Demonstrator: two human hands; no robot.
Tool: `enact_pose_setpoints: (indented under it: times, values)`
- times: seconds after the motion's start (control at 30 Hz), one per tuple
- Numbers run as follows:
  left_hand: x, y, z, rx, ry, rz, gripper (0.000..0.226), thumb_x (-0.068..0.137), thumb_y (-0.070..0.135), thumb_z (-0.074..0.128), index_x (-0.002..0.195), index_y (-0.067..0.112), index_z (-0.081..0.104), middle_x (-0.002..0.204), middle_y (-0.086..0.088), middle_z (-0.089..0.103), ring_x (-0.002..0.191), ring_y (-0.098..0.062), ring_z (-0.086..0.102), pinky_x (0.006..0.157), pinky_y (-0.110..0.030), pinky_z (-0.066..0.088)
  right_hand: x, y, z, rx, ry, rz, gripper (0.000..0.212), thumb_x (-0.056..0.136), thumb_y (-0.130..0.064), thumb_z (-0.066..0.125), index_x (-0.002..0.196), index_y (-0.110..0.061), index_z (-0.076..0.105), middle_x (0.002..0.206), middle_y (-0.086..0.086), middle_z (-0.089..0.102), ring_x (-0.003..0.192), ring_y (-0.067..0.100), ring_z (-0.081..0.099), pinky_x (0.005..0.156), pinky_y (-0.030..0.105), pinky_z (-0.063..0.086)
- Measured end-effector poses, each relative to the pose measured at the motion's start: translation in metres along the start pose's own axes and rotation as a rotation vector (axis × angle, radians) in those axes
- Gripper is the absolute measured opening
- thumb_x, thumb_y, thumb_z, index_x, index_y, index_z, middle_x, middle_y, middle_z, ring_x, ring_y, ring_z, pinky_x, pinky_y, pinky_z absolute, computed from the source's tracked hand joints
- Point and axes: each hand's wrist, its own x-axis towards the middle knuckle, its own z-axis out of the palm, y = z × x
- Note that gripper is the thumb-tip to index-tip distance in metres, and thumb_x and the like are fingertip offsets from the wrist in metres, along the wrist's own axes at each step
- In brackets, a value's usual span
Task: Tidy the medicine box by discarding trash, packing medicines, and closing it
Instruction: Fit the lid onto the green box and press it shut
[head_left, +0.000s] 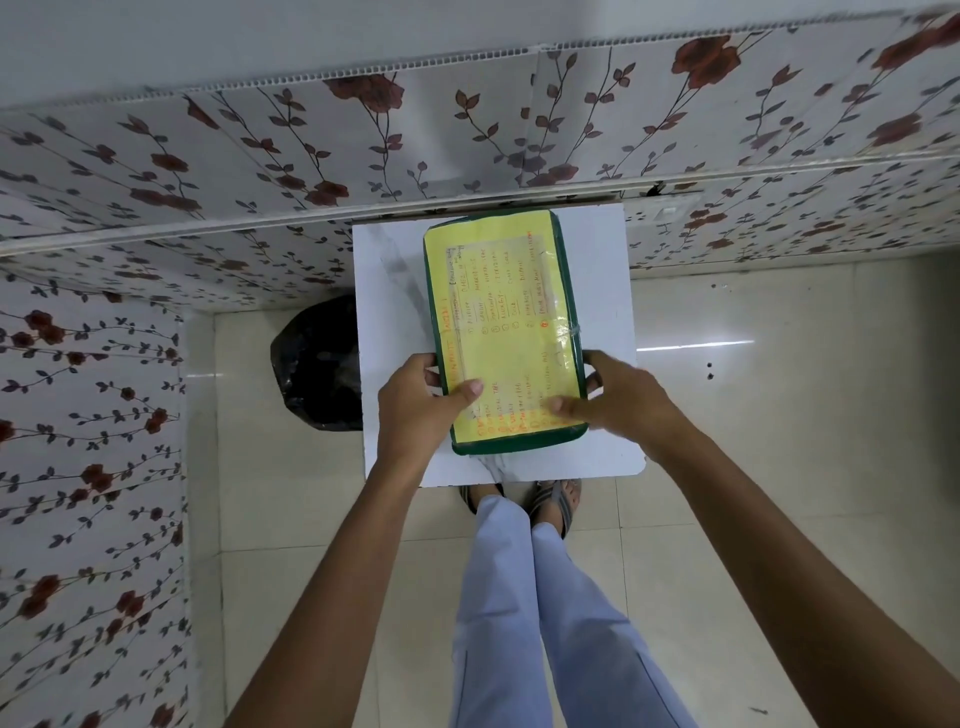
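Note:
The medicine box (504, 312) is green with a yellow handwritten label on its lid, and the lid is down. It lies on a small white table (389, 291). My left hand (415, 410) grips the near left edge of the box, thumb on the lid. My right hand (618, 400) holds the near right edge, thumb pressed flat on the label. What is inside the box is hidden.
A bin lined with a black bag (319, 364) stands on the floor just left of the table. Floral-papered walls (467, 135) close in behind and to the left. Pale floor tiles (779, 415) stretch to the right. My feet in sandals (550, 501) are at the table's front edge.

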Motion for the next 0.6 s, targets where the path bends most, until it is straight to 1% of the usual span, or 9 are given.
enact_pose_setpoints:
  times: [0.07, 0.1, 0.2, 0.27, 0.3, 0.37, 0.43, 0.5, 0.6]
  values:
    - [-0.007, -0.006, 0.000, 0.039, -0.071, -0.030, 0.051, 0.070, 0.024, 0.077, 0.113, 0.011, 0.051, 0.093, 0.005, 0.055, 0.088, -0.016, 0.056, 0.077, -0.035, 0.052, -0.007, 0.008, 0.005, -0.051, -0.012, 0.004, 0.073, 0.077, -0.035, 0.072, 0.138, -0.018, 0.036, 0.109, 0.005, 0.061, 0.088, 0.020, 0.061, 0.080, 0.031, 0.050]
    - [-0.009, -0.010, 0.001, 0.053, -0.084, -0.034, 0.051, 0.070, 0.023, 0.078, 0.111, 0.010, 0.050, 0.094, 0.003, 0.056, 0.086, -0.016, 0.055, 0.075, -0.033, 0.051, -0.009, 0.012, 0.010, -0.082, 0.020, -0.012, 0.072, 0.077, -0.034, 0.072, 0.138, -0.018, 0.037, 0.112, 0.007, 0.062, 0.088, 0.018, 0.057, 0.078, 0.029, 0.048]
    - [-0.013, -0.018, 0.004, 0.059, -0.040, -0.007, 0.045, 0.069, 0.021, 0.078, 0.103, 0.009, 0.050, 0.095, -0.004, 0.060, 0.083, -0.019, 0.057, 0.069, -0.029, 0.051, -0.010, 0.019, 0.020, -0.084, 0.114, -0.061, 0.067, 0.080, -0.030, 0.070, 0.137, -0.016, 0.038, 0.115, 0.010, 0.062, 0.088, 0.014, 0.050, 0.074, 0.026, 0.041]
    - [-0.014, -0.020, 0.005, 0.057, -0.019, 0.010, 0.044, 0.070, 0.022, 0.078, 0.103, 0.009, 0.052, 0.095, -0.004, 0.060, 0.084, -0.020, 0.058, 0.068, -0.029, 0.052, -0.010, 0.020, 0.022, -0.082, 0.127, -0.067, 0.066, 0.081, -0.029, 0.069, 0.137, -0.015, 0.038, 0.115, 0.010, 0.062, 0.088, 0.013, 0.049, 0.074, 0.025, 0.039]
    - [-0.014, -0.021, 0.005, 0.049, -0.015, 0.015, 0.045, 0.070, 0.022, 0.077, 0.104, 0.009, 0.052, 0.095, -0.003, 0.060, 0.084, -0.020, 0.059, 0.067, -0.027, 0.052, -0.010, 0.020, 0.022, -0.079, 0.129, -0.069, 0.064, 0.082, -0.029, 0.068, 0.137, -0.015, 0.039, 0.114, 0.010, 0.062, 0.088, 0.013, 0.049, 0.074, 0.025, 0.039]
    - [-0.018, -0.021, 0.004, 0.052, -0.018, 0.024, 0.047, 0.071, 0.023, 0.077, 0.108, 0.008, 0.052, 0.094, -0.002, 0.059, 0.083, -0.019, 0.058, 0.062, -0.020, 0.047, -0.014, 0.022, 0.025, -0.087, 0.128, -0.077, 0.061, 0.083, -0.028, 0.067, 0.136, -0.015, 0.040, 0.104, 0.007, 0.061, 0.086, 0.013, 0.049, 0.068, 0.020, 0.039]
    - [-0.020, -0.023, 0.004, 0.064, -0.028, 0.020, 0.049, 0.070, 0.023, 0.077, 0.109, 0.008, 0.052, 0.094, -0.003, 0.059, 0.083, -0.020, 0.058, 0.065, -0.023, 0.046, -0.019, 0.026, 0.029, -0.100, 0.127, -0.086, 0.056, 0.084, -0.028, 0.066, 0.133, -0.015, 0.044, 0.091, 0.000, 0.054, 0.080, 0.014, 0.050, 0.055, 0.014, 0.035]
    - [-0.021, -0.025, 0.005, 0.061, -0.028, 0.011, 0.049, 0.070, 0.023, 0.077, 0.110, 0.008, 0.052, 0.095, -0.003, 0.059, 0.084, -0.021, 0.058, 0.070, -0.029, 0.048, -0.021, 0.030, 0.033, -0.106, 0.147, -0.099, 0.048, 0.085, -0.028, 0.064, 0.129, -0.015, 0.048, 0.084, -0.003, 0.052, 0.075, 0.014, 0.050, 0.052, 0.010, 0.032]
    - [-0.021, -0.026, 0.005, 0.060, -0.031, 0.010, 0.049, 0.070, 0.023, 0.077, 0.109, 0.008, 0.052, 0.095, -0.004, 0.059, 0.086, -0.022, 0.058, 0.073, -0.034, 0.051, -0.021, 0.032, 0.034, -0.105, 0.163, -0.115, 0.044, 0.085, -0.027, 0.064, 0.126, -0.016, 0.051, 0.092, 0.003, 0.061, 0.077, 0.017, 0.052, 0.054, 0.011, 0.036]
